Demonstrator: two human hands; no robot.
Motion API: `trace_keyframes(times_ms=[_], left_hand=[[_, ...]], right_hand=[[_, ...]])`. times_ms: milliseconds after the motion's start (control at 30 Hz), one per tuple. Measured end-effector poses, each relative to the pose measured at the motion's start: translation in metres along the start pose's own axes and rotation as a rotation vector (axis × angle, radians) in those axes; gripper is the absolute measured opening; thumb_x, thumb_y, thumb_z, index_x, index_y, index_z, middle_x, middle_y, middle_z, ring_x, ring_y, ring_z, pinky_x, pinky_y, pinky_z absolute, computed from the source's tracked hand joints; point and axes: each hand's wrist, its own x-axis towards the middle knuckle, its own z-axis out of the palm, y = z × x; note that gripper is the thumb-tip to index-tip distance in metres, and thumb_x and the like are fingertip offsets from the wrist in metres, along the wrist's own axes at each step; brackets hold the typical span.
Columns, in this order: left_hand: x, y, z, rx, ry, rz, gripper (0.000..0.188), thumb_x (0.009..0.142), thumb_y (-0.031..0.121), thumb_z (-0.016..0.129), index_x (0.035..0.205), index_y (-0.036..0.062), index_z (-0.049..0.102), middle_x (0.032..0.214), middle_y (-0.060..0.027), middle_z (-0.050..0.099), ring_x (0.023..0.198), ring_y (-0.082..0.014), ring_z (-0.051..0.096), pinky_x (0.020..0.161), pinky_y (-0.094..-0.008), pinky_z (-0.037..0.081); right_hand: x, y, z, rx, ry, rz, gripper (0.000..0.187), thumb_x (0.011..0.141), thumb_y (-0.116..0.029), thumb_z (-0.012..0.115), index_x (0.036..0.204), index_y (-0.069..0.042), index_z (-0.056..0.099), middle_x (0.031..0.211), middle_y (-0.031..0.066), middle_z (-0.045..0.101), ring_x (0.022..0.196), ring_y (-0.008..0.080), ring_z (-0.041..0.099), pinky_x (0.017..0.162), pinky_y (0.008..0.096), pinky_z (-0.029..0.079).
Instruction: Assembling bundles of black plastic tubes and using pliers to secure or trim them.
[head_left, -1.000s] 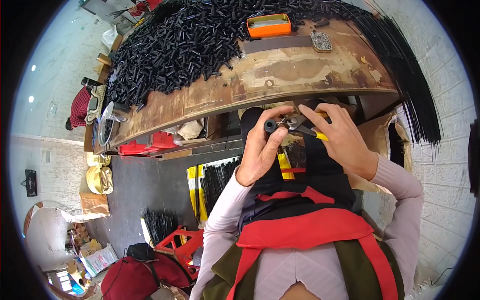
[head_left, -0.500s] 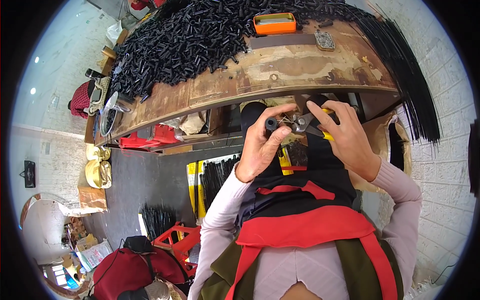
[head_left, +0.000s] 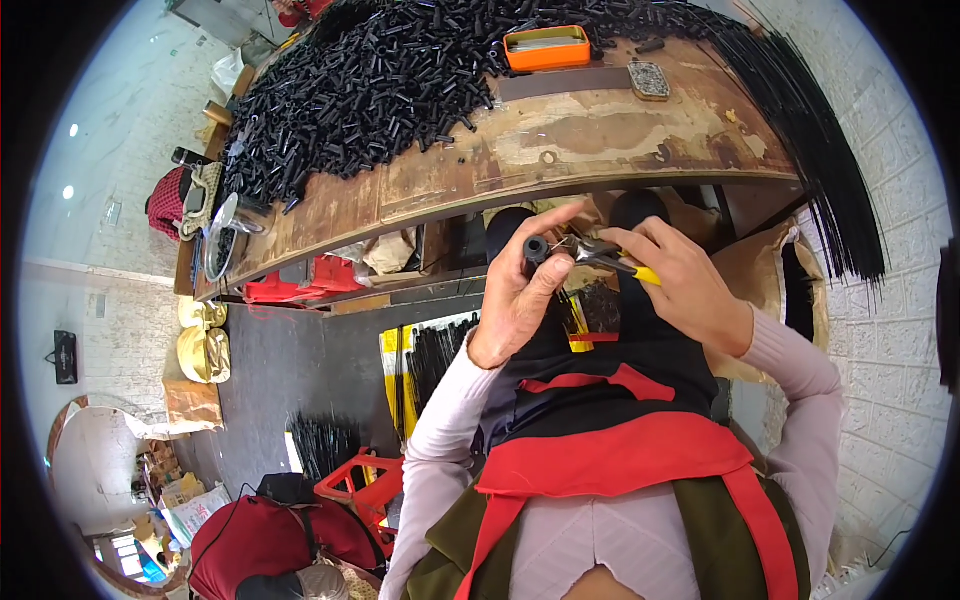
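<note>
Above my lap, my left hand [head_left: 515, 300] grips a short black tube [head_left: 536, 246] with its round open end facing up. My thumb and fingers are wrapped around it. From the right, my right hand [head_left: 685, 280] is closed around the yellow handles of a pair of pliers [head_left: 608, 258]. Their metal jaws are beside the tube, at some thin pale wires that stick out near my left fingers. Whether the jaws pinch a wire is too small to tell.
A large heap of short black tubes [head_left: 370, 85] covers the wooden table [head_left: 400, 190]. An orange box [head_left: 547, 50] and a small square tin [head_left: 649, 81] stand near its right part. Long black rods [head_left: 825, 180] hang over the right edge. A red stool [head_left: 365, 490] stands at lower left.
The pliers have turned flatter, and their handles look closer together in my right hand. My left hand has shifted slightly left with the tube.
</note>
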Motion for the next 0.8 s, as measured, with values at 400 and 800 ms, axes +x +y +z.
trace_keyframes(times_ms=[400,800], left_hand=[[0.002,-0.002,-0.003,-0.073,-0.065,-0.005,0.060,0.095,0.040,0.061,0.134,-0.0028,0.047,0.076,0.0016,0.047,0.067,-0.0078,0.042,0.062,-0.0229,0.037],[-0.006,0.033,-0.013,0.054,-0.259,-0.051,0.064,0.088,0.033,0.073,0.138,-0.0012,0.050,0.093,-0.0018,0.057,0.079,-0.0069,0.052,0.072,-0.0202,0.042]], right_hand=[[0.010,-0.006,0.010,-0.212,0.201,-0.092,0.059,0.080,0.002,0.067,0.136,-0.009,0.053,0.107,0.0125,0.054,0.096,0.0304,0.054,0.083,0.0401,0.046],[0.018,-0.014,-0.062,-0.331,-0.051,-0.342,0.052,0.076,-0.011,0.076,0.125,-0.007,0.059,0.083,0.0059,0.059,0.073,0.0212,0.060,0.064,0.0327,0.047]])
